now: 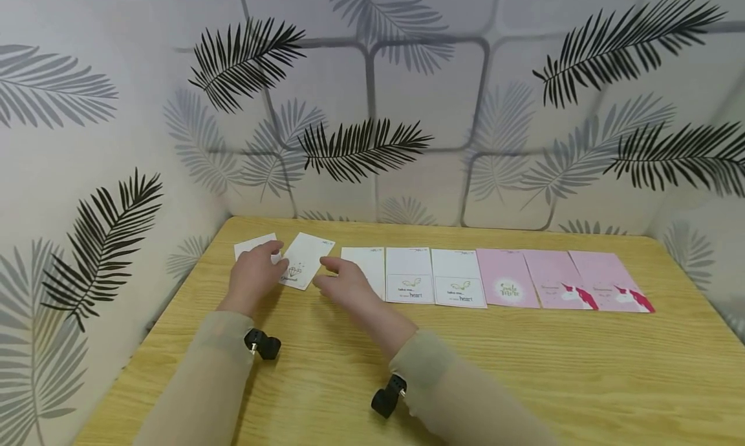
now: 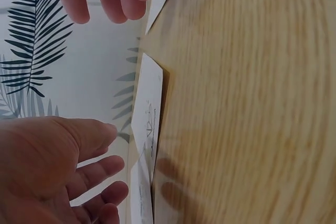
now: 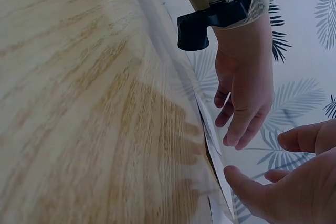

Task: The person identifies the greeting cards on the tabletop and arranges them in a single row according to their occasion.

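Observation:
A tilted white card (image 1: 306,260) with a small diamond drawing lies on the table between the two hands. My left hand (image 1: 256,273) is over another white card (image 1: 249,244) at the far left and partly hides it. Its fingers are relaxed and slightly bent, apart from the diamond card in the left wrist view. Just right of that card is my right hand (image 1: 351,286), thumb and fingers spread and holding nothing. It partly covers a third white card (image 1: 367,260). In the right wrist view both hands show gaps above the cards.
Rightward runs a row: two white cards with gold wings (image 1: 410,275) (image 1: 459,278), a pink "smile" card (image 1: 507,278), and two pink unicorn cards (image 1: 555,278) (image 1: 608,279). The wooden table (image 1: 524,368) meets a leaf-patterned backdrop (image 1: 419,194) behind and at left.

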Demonstrator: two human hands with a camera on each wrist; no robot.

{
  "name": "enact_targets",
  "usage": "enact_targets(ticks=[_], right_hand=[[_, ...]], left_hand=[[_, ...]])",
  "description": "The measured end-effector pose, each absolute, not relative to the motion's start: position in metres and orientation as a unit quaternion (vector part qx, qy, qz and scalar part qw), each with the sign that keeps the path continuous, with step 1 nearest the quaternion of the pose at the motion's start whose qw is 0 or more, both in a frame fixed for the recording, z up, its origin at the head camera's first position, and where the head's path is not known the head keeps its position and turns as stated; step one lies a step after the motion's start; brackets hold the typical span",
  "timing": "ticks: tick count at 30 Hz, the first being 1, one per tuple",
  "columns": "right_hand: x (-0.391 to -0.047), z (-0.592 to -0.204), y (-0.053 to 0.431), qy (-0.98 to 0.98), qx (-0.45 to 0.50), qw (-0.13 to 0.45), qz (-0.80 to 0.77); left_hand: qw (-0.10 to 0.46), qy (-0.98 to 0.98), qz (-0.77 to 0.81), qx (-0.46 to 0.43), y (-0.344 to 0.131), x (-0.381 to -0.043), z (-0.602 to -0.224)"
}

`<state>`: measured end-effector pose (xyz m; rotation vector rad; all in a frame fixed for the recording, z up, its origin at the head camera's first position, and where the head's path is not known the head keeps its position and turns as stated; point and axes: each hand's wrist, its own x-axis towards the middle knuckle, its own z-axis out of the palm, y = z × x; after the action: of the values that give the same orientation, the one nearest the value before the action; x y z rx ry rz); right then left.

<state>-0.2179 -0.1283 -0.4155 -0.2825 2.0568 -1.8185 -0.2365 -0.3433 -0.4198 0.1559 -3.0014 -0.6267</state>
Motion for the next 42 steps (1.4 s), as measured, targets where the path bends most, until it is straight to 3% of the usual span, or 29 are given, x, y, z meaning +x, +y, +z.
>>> enact_targets(ticks=[11,42], right_hand=[[-0.215,-0.42,-0.139,0.744,-0.093,0.187,-0.635],[-0.218,-0.429,-0.15,0.696,-0.06,0.21,-0.684]], left_hand=[[0.015,-0.977,-0.202,0.059,-0.341,-0.238,-0.424],[0.034,-0.99,-0.131,0.042,-0.345,-0.225,-0.435]])
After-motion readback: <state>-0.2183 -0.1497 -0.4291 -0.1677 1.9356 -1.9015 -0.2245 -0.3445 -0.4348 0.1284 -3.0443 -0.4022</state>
